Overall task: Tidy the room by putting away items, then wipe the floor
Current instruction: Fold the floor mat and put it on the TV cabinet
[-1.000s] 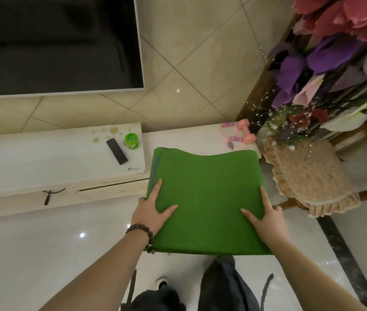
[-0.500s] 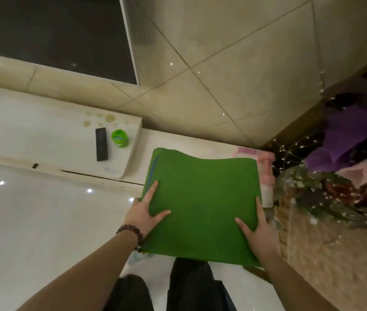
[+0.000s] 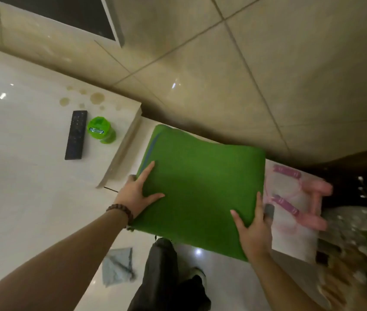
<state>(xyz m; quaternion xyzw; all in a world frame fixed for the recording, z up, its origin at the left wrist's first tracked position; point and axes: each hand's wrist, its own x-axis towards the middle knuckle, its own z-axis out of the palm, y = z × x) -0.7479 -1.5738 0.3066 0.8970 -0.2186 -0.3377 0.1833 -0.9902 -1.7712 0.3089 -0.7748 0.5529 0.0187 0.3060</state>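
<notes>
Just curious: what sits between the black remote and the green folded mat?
In the head view, a small green jar stands beside the remote; then comes the cabinet's raised edge, then the mat.

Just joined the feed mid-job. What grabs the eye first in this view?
The folded green mat fills the centre, held at its side edges by the left hand and right hand above a low white ledge. To its right lie pink dumbbells; to its left, on the raised white counter, a black remote sits beside a small green container.
</notes>
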